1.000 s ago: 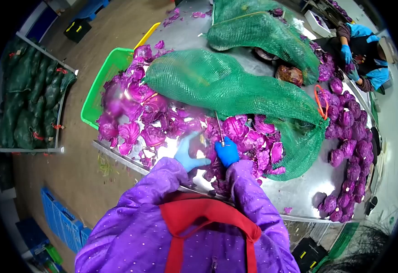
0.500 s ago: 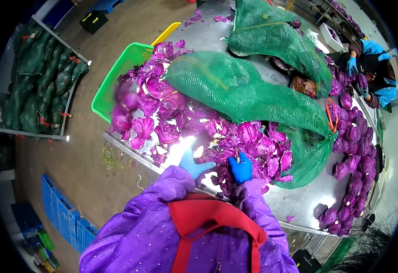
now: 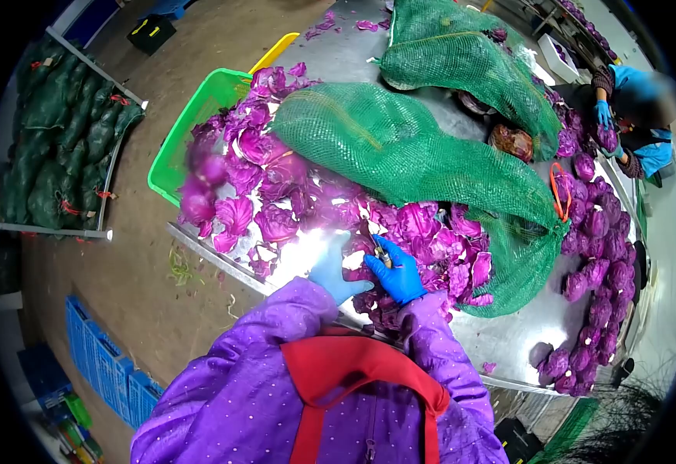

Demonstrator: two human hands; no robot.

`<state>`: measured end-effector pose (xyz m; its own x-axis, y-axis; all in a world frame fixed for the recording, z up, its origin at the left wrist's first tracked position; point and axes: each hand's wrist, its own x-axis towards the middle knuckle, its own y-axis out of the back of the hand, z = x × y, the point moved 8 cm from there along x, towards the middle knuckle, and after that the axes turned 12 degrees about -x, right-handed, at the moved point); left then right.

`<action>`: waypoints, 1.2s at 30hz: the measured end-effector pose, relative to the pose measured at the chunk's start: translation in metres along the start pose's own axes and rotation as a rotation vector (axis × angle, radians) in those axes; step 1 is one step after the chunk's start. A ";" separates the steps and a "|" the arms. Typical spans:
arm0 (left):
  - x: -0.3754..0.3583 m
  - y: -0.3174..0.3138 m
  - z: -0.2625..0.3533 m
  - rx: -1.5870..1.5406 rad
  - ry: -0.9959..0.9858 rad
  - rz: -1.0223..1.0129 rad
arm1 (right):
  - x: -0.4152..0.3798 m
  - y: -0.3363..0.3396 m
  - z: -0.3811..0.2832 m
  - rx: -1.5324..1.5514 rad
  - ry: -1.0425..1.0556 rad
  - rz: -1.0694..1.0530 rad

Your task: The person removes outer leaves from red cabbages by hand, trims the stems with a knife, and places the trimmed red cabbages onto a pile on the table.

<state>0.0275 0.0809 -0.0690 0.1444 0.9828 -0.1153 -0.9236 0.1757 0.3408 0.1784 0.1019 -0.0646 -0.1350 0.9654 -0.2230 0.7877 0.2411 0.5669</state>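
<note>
My left hand [image 3: 336, 269], in a blue glove, curves around the side of a red cabbage [image 3: 356, 249] at the table's near edge. Its thumb and fingers are spread on either side of the cabbage, partly washed out by glare. Close by on the right, my gloved right hand [image 3: 400, 274] is closed on the handle of a small knife [image 3: 383, 254]. The knife points up and left toward the cabbage; its blade is hard to make out. Loose purple cabbage leaves [image 3: 423, 224] lie heaped around both hands.
Filled green mesh bags [image 3: 400, 147] lie across the metal table [image 3: 508, 348]. A green crate [image 3: 191, 139] stands at the left beside more leaves. Several cabbage heads [image 3: 597, 267] line the right side, where a co-worker [image 3: 632, 116] handles another. Blue pallets [image 3: 106, 356] stand on the floor.
My right hand has moved slightly up and left, and the knife has tilted leftward. My left hand has come in around the cabbage. The view has shifted slightly.
</note>
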 end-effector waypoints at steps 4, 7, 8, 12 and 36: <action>0.006 -0.003 0.002 0.108 -0.054 -0.027 | 0.002 0.001 0.006 -0.004 -0.003 0.024; 0.013 -0.005 0.002 0.107 -0.080 -0.047 | 0.007 -0.003 0.023 0.017 -0.039 0.023; 0.013 -0.005 0.002 0.114 -0.075 -0.052 | 0.008 -0.002 0.027 0.044 -0.041 0.036; 0.014 -0.004 0.001 0.108 -0.072 -0.064 | 0.011 -0.003 0.027 -0.002 0.026 0.111; 0.002 0.013 0.022 0.422 -0.065 -0.197 | -0.006 -0.007 0.047 0.123 -0.031 0.185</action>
<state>0.0232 0.0861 -0.0442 0.3369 0.9275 -0.1617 -0.6528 0.3539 0.6697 0.2021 0.0893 -0.1045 0.0355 0.9880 -0.1501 0.8648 0.0449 0.5001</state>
